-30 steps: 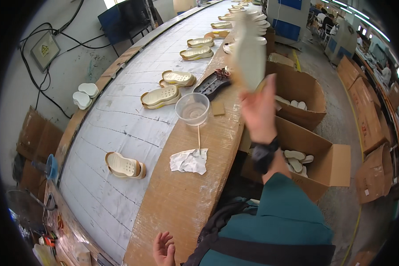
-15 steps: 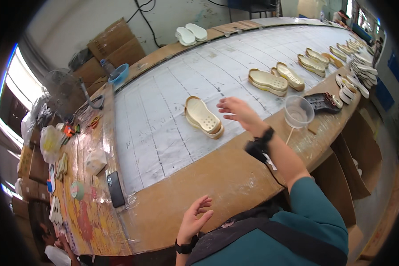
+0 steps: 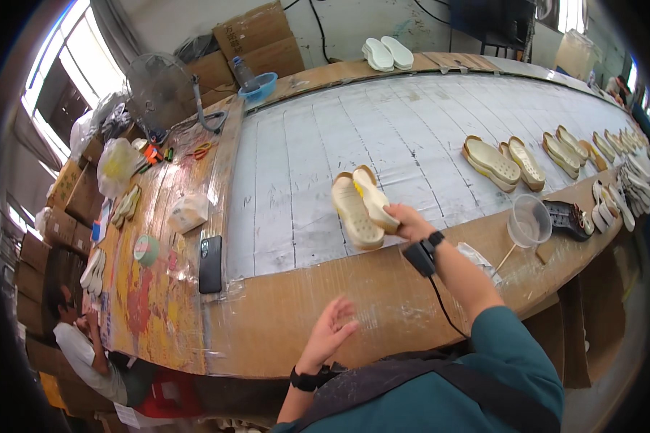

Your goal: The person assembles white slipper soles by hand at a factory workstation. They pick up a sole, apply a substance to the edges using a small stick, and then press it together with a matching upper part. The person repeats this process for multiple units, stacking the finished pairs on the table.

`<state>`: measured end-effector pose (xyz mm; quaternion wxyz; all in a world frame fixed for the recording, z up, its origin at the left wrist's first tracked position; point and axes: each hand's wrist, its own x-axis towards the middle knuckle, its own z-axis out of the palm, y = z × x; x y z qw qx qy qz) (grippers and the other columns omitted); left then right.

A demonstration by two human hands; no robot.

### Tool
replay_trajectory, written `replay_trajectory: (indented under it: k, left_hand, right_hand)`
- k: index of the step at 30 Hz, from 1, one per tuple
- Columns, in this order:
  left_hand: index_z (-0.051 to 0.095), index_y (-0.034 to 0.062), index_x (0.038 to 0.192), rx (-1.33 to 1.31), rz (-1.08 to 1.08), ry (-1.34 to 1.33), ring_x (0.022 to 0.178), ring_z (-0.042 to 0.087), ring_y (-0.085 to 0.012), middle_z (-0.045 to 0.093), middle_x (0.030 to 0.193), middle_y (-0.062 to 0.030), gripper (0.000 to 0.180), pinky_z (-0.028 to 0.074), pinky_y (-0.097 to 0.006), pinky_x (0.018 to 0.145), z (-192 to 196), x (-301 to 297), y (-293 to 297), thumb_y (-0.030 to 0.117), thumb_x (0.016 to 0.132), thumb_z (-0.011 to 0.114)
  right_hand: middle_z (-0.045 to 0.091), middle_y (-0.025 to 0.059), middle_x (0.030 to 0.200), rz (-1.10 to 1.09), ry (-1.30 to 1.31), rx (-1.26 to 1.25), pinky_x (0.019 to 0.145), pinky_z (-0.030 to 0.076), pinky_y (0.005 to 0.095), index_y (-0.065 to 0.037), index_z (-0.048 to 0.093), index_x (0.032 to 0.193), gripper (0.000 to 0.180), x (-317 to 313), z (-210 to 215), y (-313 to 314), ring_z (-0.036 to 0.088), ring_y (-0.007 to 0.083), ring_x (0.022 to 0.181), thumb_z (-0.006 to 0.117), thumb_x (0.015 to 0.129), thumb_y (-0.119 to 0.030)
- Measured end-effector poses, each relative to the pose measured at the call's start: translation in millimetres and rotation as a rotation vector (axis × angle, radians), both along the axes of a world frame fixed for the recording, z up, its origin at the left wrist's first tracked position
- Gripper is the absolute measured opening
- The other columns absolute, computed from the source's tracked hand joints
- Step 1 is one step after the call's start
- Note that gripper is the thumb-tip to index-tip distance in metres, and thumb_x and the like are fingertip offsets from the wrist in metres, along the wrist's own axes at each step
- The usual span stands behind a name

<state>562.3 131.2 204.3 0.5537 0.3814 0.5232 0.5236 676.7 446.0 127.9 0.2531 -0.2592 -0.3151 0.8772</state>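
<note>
My right hand (image 3: 409,222) is closed on the near end of a cream shoe sole (image 3: 373,198) with a tan rim and a yellow patch on its side. Close against it on the left lies a second cream sole (image 3: 354,216), dotted with small holes toward its near end. Both are over the white lined sheet (image 3: 296,187) on the long table; whether the held one touches the sheet I cannot tell. My left hand (image 3: 328,335), fingers apart and holding nothing, hovers above the brown table edge (image 3: 282,317), slightly blurred.
More soles (image 3: 491,162) stand in a row at the right. Near them are a clear plastic tub (image 3: 529,222), a thin stick (image 3: 504,260) and a dark shoe upper (image 3: 567,219). A phone (image 3: 210,264) and green tape roll (image 3: 146,250) lie left. A person (image 3: 94,353) sits at lower left.
My right hand has come down and taken hold of one sole, which now sits beside the other. My left hand stays open. The view has turned left.
</note>
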Motion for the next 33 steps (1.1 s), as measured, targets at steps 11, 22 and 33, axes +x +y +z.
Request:
replay_trajectory:
  k: [11, 22, 33]
  left_hand:
    - [0.037, 0.0013, 0.122, -0.025, 0.355, -0.218, 0.102, 0.049, -0.0171, 0.049, 0.115, -0.0102, 0.041, 0.043, -0.028, 0.080, -24.6, 7.5, 41.3, 0.008, 0.084, 0.050]
    - [0.045, 0.0003, 0.115, -0.169, 0.225, -0.189, 0.094, 0.053, -0.0150, 0.055, 0.106, -0.0079, 0.032, 0.044, -0.026, 0.076, -34.4, 6.0, 15.5, 0.011, 0.085, 0.050]
    - [0.009, 0.0067, 0.136, 0.334, 0.377, 0.025, 0.123, 0.027, -0.0235, 0.022, 0.137, -0.0107, 0.088, 0.030, -0.034, 0.095, 3.9, 3.3, -4.9, 0.020, 0.072, 0.068]
  right_hand:
    - [0.060, 0.0092, 0.093, -0.091, -0.220, 0.266, 0.069, 0.047, 0.0256, 0.006, 0.051, 0.108, 0.027, -8.6, 59.1, -101.3, 0.058, 0.0129, 0.081, 0.042, 0.084, -0.004]
    - [0.061, 0.0083, 0.083, 0.180, -0.583, 0.609, 0.064, 0.045, 0.0245, 0.006, 0.057, 0.098, 0.027, -67.3, 31.5, -60.2, 0.056, 0.0114, 0.072, 0.051, 0.080, -0.013]
    - [0.054, 0.0079, 0.107, 0.308, 0.118, 0.022, 0.077, 0.045, 0.0243, 0.001, 0.043, 0.119, 0.037, -8.4, 92.6, -169.6, 0.055, 0.0119, 0.091, 0.049, 0.085, -0.012]
